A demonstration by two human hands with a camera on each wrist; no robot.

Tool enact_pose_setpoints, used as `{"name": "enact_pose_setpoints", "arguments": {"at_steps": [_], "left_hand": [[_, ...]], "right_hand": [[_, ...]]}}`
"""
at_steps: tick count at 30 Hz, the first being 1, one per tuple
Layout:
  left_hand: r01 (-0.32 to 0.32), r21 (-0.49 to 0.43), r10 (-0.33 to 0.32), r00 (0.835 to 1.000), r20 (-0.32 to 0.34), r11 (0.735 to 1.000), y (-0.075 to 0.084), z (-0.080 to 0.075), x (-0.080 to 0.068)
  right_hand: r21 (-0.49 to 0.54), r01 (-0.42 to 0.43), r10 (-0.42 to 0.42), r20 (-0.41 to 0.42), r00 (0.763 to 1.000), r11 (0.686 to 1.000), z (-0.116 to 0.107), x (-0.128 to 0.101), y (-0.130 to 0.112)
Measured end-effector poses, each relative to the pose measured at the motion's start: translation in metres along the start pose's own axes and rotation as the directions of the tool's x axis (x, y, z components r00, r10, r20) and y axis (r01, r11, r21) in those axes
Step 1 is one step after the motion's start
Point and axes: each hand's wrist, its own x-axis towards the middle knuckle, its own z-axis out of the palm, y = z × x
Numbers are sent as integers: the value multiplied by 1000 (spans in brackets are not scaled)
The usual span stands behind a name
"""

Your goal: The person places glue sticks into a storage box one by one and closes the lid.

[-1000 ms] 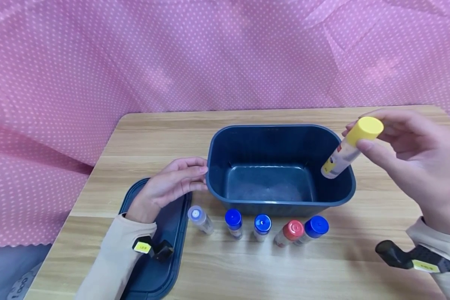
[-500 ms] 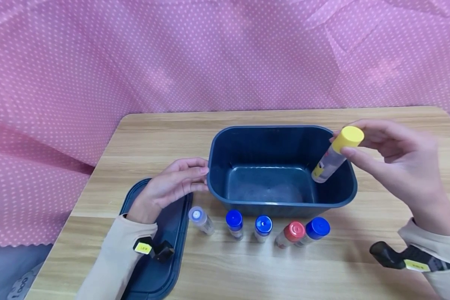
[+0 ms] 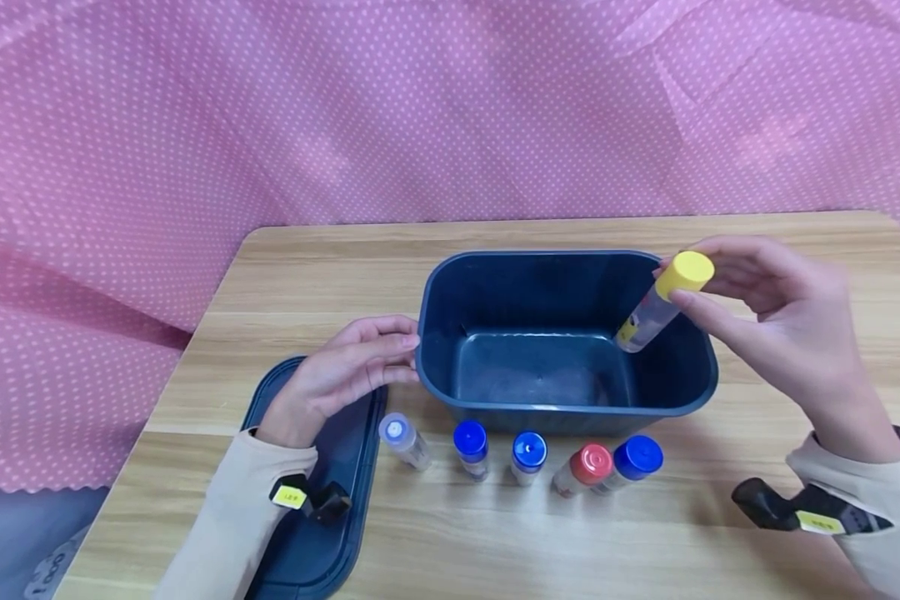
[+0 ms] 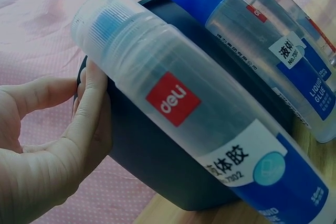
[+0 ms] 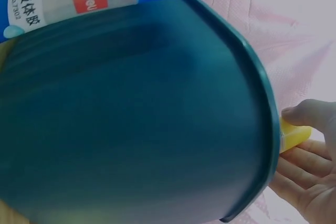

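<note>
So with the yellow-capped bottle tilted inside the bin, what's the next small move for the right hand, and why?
Probably lower it a little further and let go. The right hand pinches the yellow-capped bottle by its cap, its base already below the rim of the blue bin but seemingly above the floor. The left hand steadies the bin's wall.

A dark lid (image 3: 311, 533) lies flat on the wooden tabletop (image 3: 315, 267); pink dotted cloth (image 3: 270, 108) hangs behind
</note>
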Motion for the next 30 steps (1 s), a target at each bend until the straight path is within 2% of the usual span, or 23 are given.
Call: {"name": "enact_pose_setpoints", "arguments": {"at_steps": [2, 7, 9, 13, 16, 23, 30], "left_hand": [[-1, 5, 1, 1000, -2, 1000, 0, 0, 0], [1, 21, 0, 1000, -5, 1000, 2, 0, 1], [0, 23, 0, 1000, -6, 1000, 2, 0, 1], [-7, 15, 7, 1000, -12, 1000, 2, 0, 1], [-16, 10, 17, 1000, -18, 1000, 1, -1, 0], [-13, 18, 13, 1000, -19, 1000, 3, 1, 0], [-8, 43, 9, 1000, -19, 999, 4, 1, 0]], "right_hand": [[-89, -23, 22, -5, 1000, 996, 0, 0, 1], [-232, -58, 57, -12, 998, 971, 1, 1, 5], [-190, -56, 57, 0, 998, 980, 2, 2, 7], [-198, -40, 49, 43, 998, 979, 3, 5, 9], [-261, -28, 47, 65, 997, 965, 3, 5, 10], [-290, -12, 35, 73, 997, 957, 2, 4, 16], [-376, 26, 23, 126, 992, 926, 5, 7, 16]]}}
